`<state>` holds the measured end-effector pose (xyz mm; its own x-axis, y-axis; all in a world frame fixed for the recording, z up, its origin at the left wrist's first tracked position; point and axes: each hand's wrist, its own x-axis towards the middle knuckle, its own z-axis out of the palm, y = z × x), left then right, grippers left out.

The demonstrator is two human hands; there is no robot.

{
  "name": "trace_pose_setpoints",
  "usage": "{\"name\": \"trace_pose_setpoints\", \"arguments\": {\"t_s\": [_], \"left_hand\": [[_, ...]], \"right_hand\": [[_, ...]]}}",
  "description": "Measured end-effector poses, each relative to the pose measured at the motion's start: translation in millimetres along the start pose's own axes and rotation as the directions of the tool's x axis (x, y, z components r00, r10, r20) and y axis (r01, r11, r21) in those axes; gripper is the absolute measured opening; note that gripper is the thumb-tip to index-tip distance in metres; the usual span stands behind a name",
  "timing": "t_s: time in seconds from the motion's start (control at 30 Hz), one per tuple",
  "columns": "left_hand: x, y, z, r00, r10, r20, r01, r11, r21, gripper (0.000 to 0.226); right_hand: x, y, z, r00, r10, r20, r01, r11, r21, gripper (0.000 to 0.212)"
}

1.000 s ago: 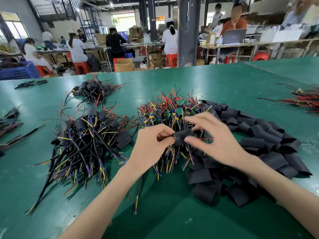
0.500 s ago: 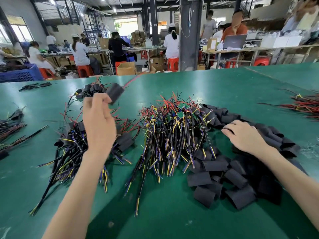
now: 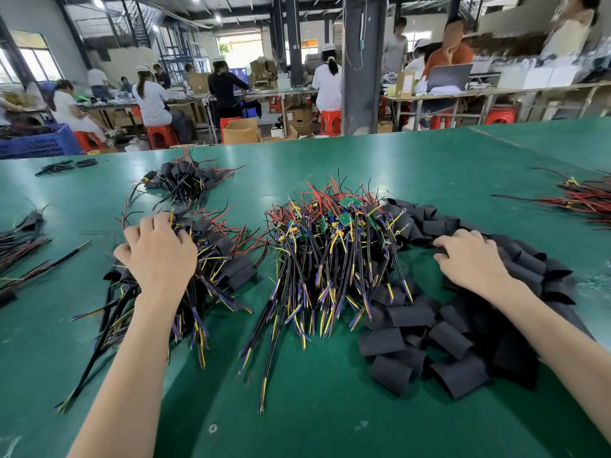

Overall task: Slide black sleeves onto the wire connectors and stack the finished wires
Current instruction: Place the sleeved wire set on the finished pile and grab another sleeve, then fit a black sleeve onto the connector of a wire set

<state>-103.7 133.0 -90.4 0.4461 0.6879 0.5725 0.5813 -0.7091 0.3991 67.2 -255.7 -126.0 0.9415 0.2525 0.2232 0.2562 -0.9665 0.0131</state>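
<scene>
On the green table point(image 3: 330, 418) lie three heaps. A pile of sleeved wires point(image 3: 228, 262) is on the left, a pile of bare wires with green connector boards point(image 3: 330, 246) is in the middle, and a heap of black sleeves point(image 3: 449, 342) is on the right. My left hand point(image 3: 158, 256) is down on the sleeved pile, fingers curled over a sleeved wire at its top. My right hand point(image 3: 469, 256) rests on the black sleeves with its fingers stretched to the left, and nothing is visibly pinched.
A smaller pile of sleeved wires point(image 3: 185, 180) lies farther back on the left. Loose wire bundles sit at the left edge point(image 3: 20, 239), and red wires at the right edge point(image 3: 582, 203). Beyond the table are a blue crate point(image 3: 39, 143), workers on stools and benches.
One second ago both hands held a sleeve on a connector. My left hand then carried the sleeved wire left and came down on the left pile. My right hand moved onto the sleeves.
</scene>
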Motion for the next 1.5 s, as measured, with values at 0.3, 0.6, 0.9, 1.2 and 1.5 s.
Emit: {"name": "trace_pose_setpoints", "arguments": {"t_s": [0.3,0.6,0.9,1.2,1.5], "left_hand": [[-12.3,59.4,-18.9,0.982,0.064,-0.177,-0.084,0.991,-0.105,0.043],[-14.2,199.4,36.7,0.801,0.461,0.382,-0.283,0.854,-0.436,0.027],[-8.5,235.1,62.9,0.784,0.335,0.522,-0.226,0.938,-0.262,0.02],[15.3,236.9,14.4,0.743,0.175,0.646,0.48,0.533,-0.696,0.012],[33.2,221.8,-26.0,0.749,0.355,0.56,0.173,0.71,-0.682,0.03]], "right_hand": [[-2.6,-4.7,-5.3,0.987,-0.093,-0.13,0.075,0.988,-0.133,0.034],[-2.2,-2.0,-5.2,0.985,-0.09,-0.146,0.097,0.994,0.041,0.058],[-4.8,-5.4,-5.6,0.967,-0.101,-0.234,0.144,0.974,0.174,0.062],[-4.7,-13.4,-6.3,0.918,-0.07,-0.39,0.229,0.897,0.378,0.055],[-11.6,-21.7,-8.2,0.898,-0.082,-0.433,0.302,0.831,0.468,0.037]]}}
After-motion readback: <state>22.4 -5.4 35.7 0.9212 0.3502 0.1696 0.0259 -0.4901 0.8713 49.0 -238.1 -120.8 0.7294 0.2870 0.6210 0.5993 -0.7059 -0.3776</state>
